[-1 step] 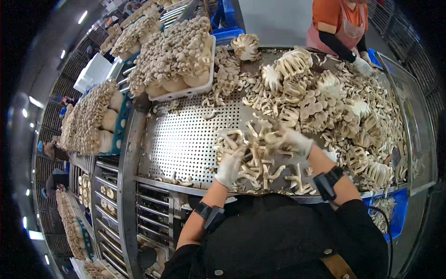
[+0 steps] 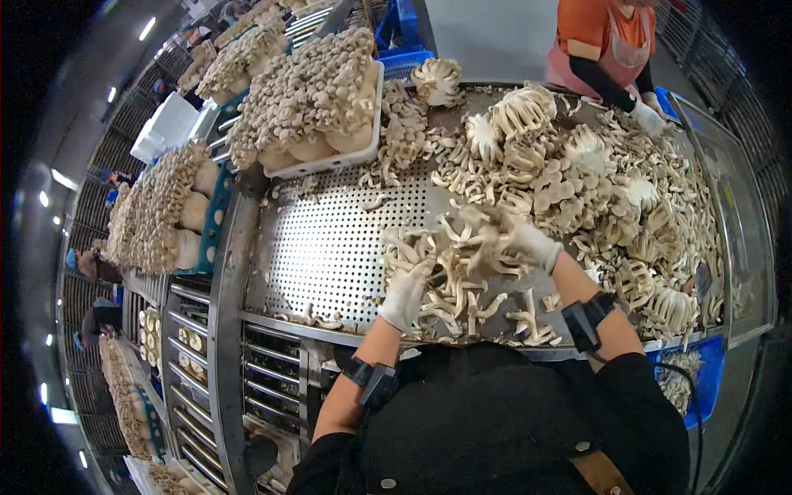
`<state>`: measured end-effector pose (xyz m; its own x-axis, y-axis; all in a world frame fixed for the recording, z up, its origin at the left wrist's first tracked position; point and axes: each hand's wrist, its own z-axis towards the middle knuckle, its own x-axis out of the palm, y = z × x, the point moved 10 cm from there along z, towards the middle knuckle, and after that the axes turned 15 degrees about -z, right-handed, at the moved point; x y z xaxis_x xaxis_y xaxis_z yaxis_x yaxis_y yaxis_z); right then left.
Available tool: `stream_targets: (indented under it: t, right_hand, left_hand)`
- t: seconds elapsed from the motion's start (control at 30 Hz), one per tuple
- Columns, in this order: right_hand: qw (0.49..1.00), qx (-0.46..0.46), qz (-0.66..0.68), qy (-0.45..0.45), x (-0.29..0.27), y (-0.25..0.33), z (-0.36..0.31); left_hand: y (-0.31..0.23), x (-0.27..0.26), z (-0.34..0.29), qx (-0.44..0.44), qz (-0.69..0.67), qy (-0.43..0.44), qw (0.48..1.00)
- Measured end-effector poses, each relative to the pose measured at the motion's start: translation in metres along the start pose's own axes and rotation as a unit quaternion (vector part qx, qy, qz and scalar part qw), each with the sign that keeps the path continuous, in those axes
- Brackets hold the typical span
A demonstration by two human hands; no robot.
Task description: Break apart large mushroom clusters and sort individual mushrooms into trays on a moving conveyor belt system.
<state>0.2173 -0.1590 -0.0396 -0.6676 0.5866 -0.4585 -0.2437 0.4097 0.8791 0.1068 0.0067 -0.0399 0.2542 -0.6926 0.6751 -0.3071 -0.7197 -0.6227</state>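
My left hand [image 2: 403,299], in a white glove, is at the front of the perforated metal table. Its fingers are closed at the edge of a loose heap of brown-capped mushrooms [image 2: 453,280]; what sits between the fingertips is partly hidden. My right hand [image 2: 535,247], gloved too, is closed on a mushroom clump [image 2: 492,247] just right of the left hand, its fingertips smeared by motion. Pale forked stems lie between and below both hands. Beyond the right hand spreads a large pile of mushrooms [image 2: 569,186], some still in whole clusters with white bases.
A white crate [image 2: 330,163] packed with mushroom blocks stands at the table's back left. A teal crate [image 2: 216,223] sits on rollers farther left. Across the table a co-worker's gloved hand [image 2: 648,120] touches the pile. A clear panel [image 2: 734,223] edges the right side; a blue basket [image 2: 708,388] stands below.
My right hand has shifted slightly right and away from me, and the mushrooms at its fingers have moved with it. My left hand has drawn a little to the left.
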Motion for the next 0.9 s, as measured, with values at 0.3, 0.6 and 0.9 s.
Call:
stream_targets:
  t: [0.3, 0.6, 0.9]
  right_hand:
    - [0.808, 0.233, -0.515, 0.17, 0.019, -0.054, -0.005]
    - [0.936, -0.122, 0.104, -0.313, 0.008, 0.093, -0.055]
    - [0.954, -0.141, -0.062, -0.257, 0.033, 0.115, -0.052]
  left_hand:
    - [-0.008, 0.031, -0.012, 0.03, -0.078, 0.033, 0.996]
    - [0.04, 0.108, -0.035, -0.109, -0.184, 0.304, 0.928]
    - [-0.012, 0.086, -0.002, 0.023, -0.127, 0.152, 0.98]
